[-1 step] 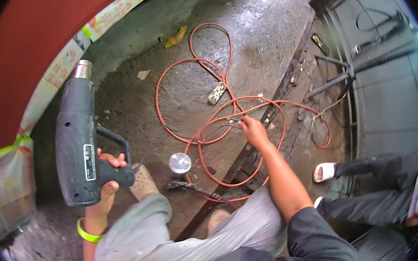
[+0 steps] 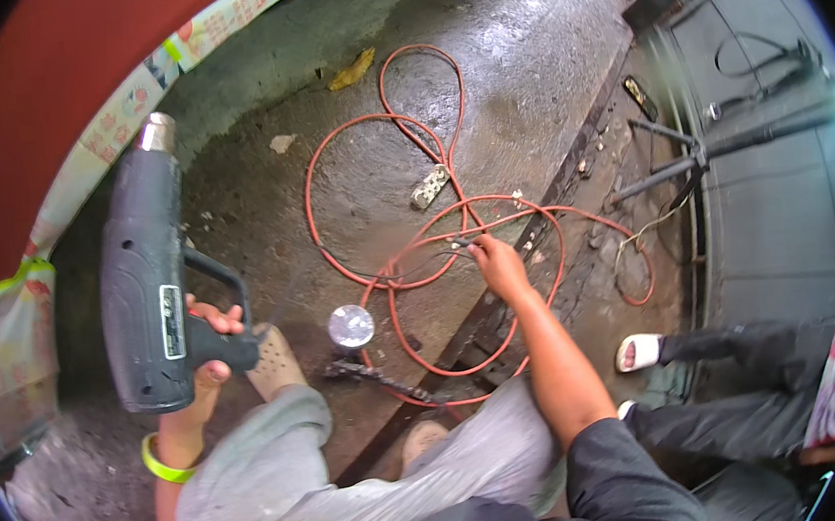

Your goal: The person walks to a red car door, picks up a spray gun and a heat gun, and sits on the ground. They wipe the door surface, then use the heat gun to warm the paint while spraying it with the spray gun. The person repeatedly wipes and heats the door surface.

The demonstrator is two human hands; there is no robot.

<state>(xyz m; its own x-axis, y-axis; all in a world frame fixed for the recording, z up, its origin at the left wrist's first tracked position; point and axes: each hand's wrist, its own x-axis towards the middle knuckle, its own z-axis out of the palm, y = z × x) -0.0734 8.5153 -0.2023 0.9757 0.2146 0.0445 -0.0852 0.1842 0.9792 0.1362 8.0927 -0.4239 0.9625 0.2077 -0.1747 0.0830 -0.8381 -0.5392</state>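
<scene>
My left hand (image 2: 212,340) is wrapped round the handle of a dark grey heat gun (image 2: 146,277). The gun stands upright, its silver metal nozzle pointing up. Out over the floor, my right hand (image 2: 500,265) pinches a thin black cord (image 2: 428,259); a short dark piece, perhaps its plug, sticks out at the fingertips. The cord trails left toward the gun's handle, faint and blurred in places. Beneath my right hand lies a loosely looped orange cable (image 2: 310,206) on the wet concrete. A speckled whitish block (image 2: 431,187) sits within its loops.
Between my feet and the cable stands a round pale-topped object (image 2: 352,327) on a dark mount. A dark tripod (image 2: 699,153) leans by the grey metal gate (image 2: 776,226) at right. Another person's sandalled foot (image 2: 639,352) is near. A red panel (image 2: 13,129) curves along the left.
The whole view has shifted slightly, so most things sit a little farther left. Both hands keep the same holds.
</scene>
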